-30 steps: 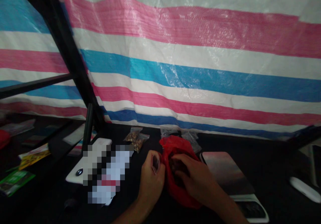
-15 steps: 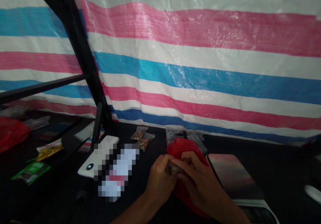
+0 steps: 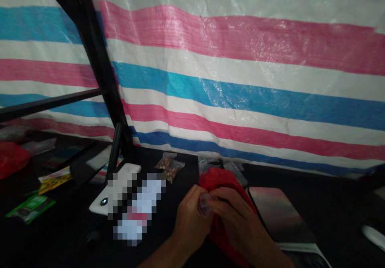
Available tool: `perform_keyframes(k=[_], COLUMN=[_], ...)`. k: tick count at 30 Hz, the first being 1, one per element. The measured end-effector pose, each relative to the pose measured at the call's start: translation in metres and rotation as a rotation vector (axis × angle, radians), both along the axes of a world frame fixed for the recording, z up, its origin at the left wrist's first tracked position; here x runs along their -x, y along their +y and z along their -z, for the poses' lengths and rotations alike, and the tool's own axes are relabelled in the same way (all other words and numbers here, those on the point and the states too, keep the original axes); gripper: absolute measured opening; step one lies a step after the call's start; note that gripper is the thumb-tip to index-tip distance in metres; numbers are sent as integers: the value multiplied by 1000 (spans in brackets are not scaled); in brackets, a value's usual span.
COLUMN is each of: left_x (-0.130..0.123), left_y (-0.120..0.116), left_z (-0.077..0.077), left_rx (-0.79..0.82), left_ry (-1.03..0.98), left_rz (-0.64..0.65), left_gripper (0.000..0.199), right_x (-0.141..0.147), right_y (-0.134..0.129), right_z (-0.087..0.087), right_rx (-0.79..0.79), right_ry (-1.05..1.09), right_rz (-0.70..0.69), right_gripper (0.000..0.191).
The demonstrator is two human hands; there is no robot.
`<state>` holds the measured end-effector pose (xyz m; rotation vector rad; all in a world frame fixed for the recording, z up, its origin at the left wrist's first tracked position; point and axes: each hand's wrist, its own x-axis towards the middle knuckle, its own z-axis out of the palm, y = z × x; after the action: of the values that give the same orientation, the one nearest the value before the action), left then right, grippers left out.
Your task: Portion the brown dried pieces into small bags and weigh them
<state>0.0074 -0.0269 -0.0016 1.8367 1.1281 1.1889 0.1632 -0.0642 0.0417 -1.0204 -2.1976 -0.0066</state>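
blurred: pixelated item (image 3: 140, 204) | hidden: red plastic bag (image 3: 218, 180) contents | cut off: white object (image 3: 373, 236)

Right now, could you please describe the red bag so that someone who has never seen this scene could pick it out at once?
Below the striped tarp, on the black table, look toward the middle. The red bag is bunched between the left hand and the right hand. Its strong red sets it apart from the clear bags just behind it.

The left hand (image 3: 192, 220) and right hand (image 3: 239, 220), apart earlier, now press together above the red bag (image 3: 216, 180), the right hand no longer down inside it. The clear pouch (image 3: 204, 204) from the left hand now sits pinched between them.
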Motion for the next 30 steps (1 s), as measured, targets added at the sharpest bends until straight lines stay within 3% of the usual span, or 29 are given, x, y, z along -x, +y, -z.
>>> perform_keyframes(k=[4, 8, 11, 15, 19, 25, 30], left_x=[-1, -2, -2, -1, -2, -3, -2], left_y=[-3, -4, -4, 0, 8, 15, 14], left_z=[-4, -3, 1, 6, 5, 1, -3], left_rx=[7, 97, 233, 323, 294, 382, 414], left_ry=[53, 112, 102, 13, -239, -441, -499], left_rz=[-83, -174, -122, -78, -65, -47, -55], left_gripper=[13, 18, 17, 13, 16, 17, 21], right_x=[-19, -39, -43, -39, -34, -26, -20], right_y=[2, 5, 7, 11, 15, 20, 19], right_z=[-9, -22, -20, -6, 0, 11, 17], right_rx=[85, 410, 555, 575, 570, 616, 651], right_ry=[75, 23, -133, -293, -318, -43, 12], right_rz=[105, 173, 278, 416, 439, 361, 312], right_gripper=[32, 30, 30, 36, 41, 39, 46])
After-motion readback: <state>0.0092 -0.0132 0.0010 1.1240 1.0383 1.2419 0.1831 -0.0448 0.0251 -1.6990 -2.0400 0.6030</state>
